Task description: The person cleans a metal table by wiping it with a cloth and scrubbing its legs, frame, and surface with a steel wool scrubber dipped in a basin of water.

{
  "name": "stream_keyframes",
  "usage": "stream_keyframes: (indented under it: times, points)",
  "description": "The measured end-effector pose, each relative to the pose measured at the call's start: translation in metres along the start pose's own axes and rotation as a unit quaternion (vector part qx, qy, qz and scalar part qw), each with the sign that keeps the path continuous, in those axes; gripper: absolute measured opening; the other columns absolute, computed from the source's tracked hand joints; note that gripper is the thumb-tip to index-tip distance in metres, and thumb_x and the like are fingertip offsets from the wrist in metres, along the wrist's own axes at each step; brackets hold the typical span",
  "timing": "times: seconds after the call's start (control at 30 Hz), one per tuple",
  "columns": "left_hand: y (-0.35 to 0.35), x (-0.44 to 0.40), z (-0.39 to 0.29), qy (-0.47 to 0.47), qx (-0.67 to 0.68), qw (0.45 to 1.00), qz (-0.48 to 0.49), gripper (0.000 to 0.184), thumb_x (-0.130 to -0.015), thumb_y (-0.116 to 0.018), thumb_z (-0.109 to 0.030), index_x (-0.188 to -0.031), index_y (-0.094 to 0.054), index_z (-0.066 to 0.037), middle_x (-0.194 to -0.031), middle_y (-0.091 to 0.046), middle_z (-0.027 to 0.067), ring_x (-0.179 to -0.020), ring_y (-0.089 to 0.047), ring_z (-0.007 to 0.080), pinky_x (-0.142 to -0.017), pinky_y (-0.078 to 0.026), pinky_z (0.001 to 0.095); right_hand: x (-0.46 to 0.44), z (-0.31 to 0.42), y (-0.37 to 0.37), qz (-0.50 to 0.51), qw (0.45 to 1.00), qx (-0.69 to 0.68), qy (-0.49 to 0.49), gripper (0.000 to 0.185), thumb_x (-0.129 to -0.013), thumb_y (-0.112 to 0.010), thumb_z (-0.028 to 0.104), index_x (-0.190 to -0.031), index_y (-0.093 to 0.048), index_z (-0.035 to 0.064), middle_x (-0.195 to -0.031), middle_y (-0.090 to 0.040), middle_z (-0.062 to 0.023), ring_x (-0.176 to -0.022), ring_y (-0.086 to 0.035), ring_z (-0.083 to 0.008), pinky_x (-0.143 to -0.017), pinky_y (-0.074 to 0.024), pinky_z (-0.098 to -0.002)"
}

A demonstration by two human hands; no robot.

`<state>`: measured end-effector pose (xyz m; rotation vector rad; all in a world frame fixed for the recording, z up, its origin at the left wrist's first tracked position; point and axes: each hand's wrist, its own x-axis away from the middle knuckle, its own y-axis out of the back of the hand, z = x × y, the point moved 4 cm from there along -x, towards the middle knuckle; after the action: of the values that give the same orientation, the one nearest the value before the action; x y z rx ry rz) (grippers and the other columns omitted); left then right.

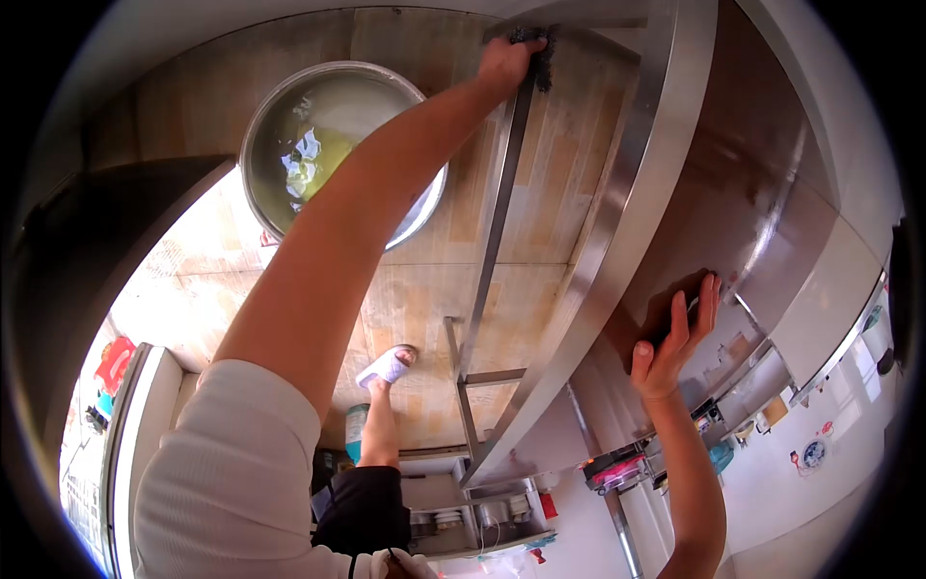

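Black scrubber in left hand, at metal bar, right hand apart

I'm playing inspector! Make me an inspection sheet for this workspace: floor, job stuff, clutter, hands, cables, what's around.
Surface: wood-look floor, brightly lit at left.
Job's things: dark scouring pad at a thin metal bar; metal basin holding water, something yellow-green inside.
Clutter: red item at far left; teal container beside the leg.
Hands: left hand, fingers closed on the pad; right hand open by the glossy brown panel, contact unclear.
Cables: thin pale strand near the shelves, too small to identify.
Surroundings: wide metal beam; shelves holding stacked dishes.
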<state>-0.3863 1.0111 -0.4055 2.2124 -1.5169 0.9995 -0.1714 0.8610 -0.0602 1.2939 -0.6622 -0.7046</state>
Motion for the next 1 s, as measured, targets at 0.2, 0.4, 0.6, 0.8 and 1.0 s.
stream_keyframes:
  times: [0.2, 0.4, 0.6, 0.8, 1.0]
  points:
    - [0.000, 0.025, -0.015, 0.088, 0.162, 0.982, 0.044, 0.040, -0.074, -0.067, -0.036, -0.092, -0.062, 0.000, -0.082, -0.065, 0.0102, -0.067, -0.064, 0.0215, -0.065, -0.049, 0.0330, -0.004, -0.001, 0.000, -0.007, 1.000, 0.003, 0.005, 0.055, -0.091, -0.029, 0.046, -0.132, -0.035, 0.0089, -0.136, -0.027, -0.0284, -0.126, -0.027, -0.0459, -0.101, -0.0192, -0.0570]
    - [-0.006, 0.016, -0.029, 0.027, -0.191, 0.979, -0.066, 0.041, -0.073, -0.068, -0.032, -0.096, -0.062, 0.001, -0.085, -0.066, 0.0132, -0.076, -0.064, 0.0224, -0.070, -0.049, 0.0357, -0.003, 0.001, 0.001, -0.008, 1.000, -0.001, -0.001, 0.055, -0.091, -0.029, 0.045, -0.131, -0.036, 0.0086, -0.136, -0.027, -0.0287, -0.126, -0.027, -0.0460, -0.101, -0.0189, -0.0573]
    - [-0.007, 0.012, -0.008, 0.031, 0.099, 0.995, 0.002, 0.046, -0.072, -0.068, -0.036, -0.094, -0.062, 0.005, -0.089, -0.064, 0.0204, -0.084, -0.063, 0.0321, -0.075, -0.047, 0.0364, -0.003, -0.001, 0.001, -0.013, 1.000, -0.008, 0.003, 0.056, -0.091, -0.031, 0.046, -0.131, -0.036, 0.0083, -0.136, -0.027, -0.0282, -0.126, -0.027, -0.0454, -0.101, -0.0186, -0.0571]
    - [-0.009, 0.015, 0.062, -0.031, 0.040, 0.998, -0.030, 0.035, -0.076, -0.069, -0.027, -0.092, -0.059, 0.003, -0.078, -0.064, 0.0095, -0.064, -0.062, 0.0187, -0.059, -0.050, 0.0331, -0.006, 0.000, 0.000, -0.023, 1.000, -0.013, 0.004, 0.057, -0.090, -0.032, 0.047, -0.131, -0.036, 0.0078, -0.138, -0.027, -0.0261, -0.128, -0.025, -0.0440, -0.101, -0.0184, -0.0564]
    - [0.006, 0.143, 0.142, 0.025, 0.039, 0.999, -0.007, 0.034, -0.078, -0.064, -0.032, -0.096, -0.057, -0.005, -0.083, -0.062, 0.0079, -0.075, -0.058, 0.0202, -0.065, -0.045, 0.0324, -0.010, 0.005, 0.001, -0.028, 0.999, -0.016, 0.018, 0.054, -0.092, -0.032, 0.040, -0.130, -0.036, 0.0023, -0.138, -0.027, -0.0244, -0.127, -0.026, -0.0408, -0.103, -0.0204, -0.0506]
